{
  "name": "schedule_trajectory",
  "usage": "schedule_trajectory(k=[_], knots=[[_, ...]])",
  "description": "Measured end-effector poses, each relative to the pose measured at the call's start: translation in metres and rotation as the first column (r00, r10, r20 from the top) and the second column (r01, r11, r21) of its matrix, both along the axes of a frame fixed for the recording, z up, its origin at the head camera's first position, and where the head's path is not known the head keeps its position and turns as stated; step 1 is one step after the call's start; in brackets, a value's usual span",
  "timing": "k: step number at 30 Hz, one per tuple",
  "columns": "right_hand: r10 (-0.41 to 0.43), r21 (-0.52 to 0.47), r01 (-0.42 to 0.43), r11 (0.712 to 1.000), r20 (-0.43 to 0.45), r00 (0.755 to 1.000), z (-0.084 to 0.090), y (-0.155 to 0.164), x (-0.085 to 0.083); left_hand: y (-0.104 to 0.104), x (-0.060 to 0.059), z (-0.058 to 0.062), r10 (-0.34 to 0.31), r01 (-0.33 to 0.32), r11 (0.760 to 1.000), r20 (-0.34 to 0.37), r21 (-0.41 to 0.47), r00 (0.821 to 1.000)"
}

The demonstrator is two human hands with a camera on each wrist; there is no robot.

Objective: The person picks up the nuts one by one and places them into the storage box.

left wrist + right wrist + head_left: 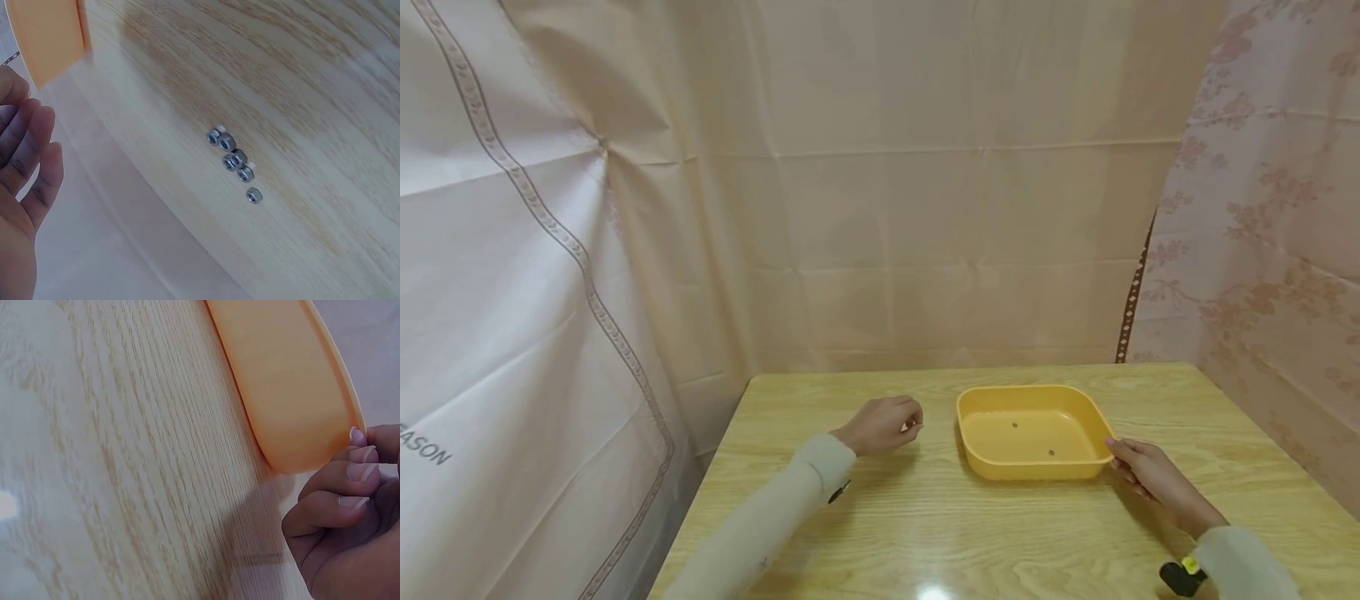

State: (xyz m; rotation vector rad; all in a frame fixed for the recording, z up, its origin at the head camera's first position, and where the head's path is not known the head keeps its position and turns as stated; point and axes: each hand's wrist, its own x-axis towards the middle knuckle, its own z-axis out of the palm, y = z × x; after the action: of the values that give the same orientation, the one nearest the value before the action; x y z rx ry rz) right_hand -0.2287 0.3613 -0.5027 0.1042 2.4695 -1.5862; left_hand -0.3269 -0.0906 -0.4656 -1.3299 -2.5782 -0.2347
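A yellow plastic tray (1037,472) sits on the table with two small dark nuts (1015,425) apart on its floor. At its right near corner my right hand (1161,483) pinches the rim between thumb and fingers, the other fingers bent beneath. My left hand (883,425) hovers left of the tray, fingers curved and thumb tip close to the index; whether something small is between them cannot be made out. In the left wrist view, several silver hex nuts (237,158) lie clustered on the wood, with one nut (254,195) slightly apart. The left arm hides them in the head view.
The light wood-grain table (1000,542) extends to a hanging beige cloth (925,250) behind. Draped sheets (1285,250) close off both sides. A dark wrist device (1182,577) shows beneath the right sleeve.
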Motion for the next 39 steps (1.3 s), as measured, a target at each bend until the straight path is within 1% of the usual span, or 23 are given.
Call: schedule_trajectory(k=[9,15,21,27,32,39], knots=[[0.007,0.013,-0.007,1.0,0.002,1.0,0.001,0.0,0.001,0.009,-0.002,0.0,-0.021,0.021,1.0,-0.014,-0.006,1.0],[0.0,-0.004,0.0,1.0,-0.001,1.0,0.001,-0.001,0.001,0.016,-0.001,0.001,-0.019,0.019,1.0,0.0,-0.008,1.0],[-0.006,-0.01,0.006,1.0,0.003,1.0,-0.002,-0.001,0.0,0.023,-0.002,-0.002,-0.019,0.02,0.999,0.009,-0.031,1.0],[-0.007,0.004,0.007,1.0,0.004,1.0,-0.003,0.0,0.001,0.028,-0.002,-0.001,-0.022,0.023,0.999,0.002,-0.04,1.0],[-0.006,-0.003,0.006,1.0,-0.002,1.0,-0.003,0.0,0.0,0.03,-0.003,0.0,-0.028,0.028,0.999,0.0,-0.03,1.0],[-0.013,0.024,0.013,1.0,0.02,1.0,-0.002,0.001,0.0,0.036,-0.002,0.002,-0.054,0.053,0.998,-0.022,-0.025,0.998]])
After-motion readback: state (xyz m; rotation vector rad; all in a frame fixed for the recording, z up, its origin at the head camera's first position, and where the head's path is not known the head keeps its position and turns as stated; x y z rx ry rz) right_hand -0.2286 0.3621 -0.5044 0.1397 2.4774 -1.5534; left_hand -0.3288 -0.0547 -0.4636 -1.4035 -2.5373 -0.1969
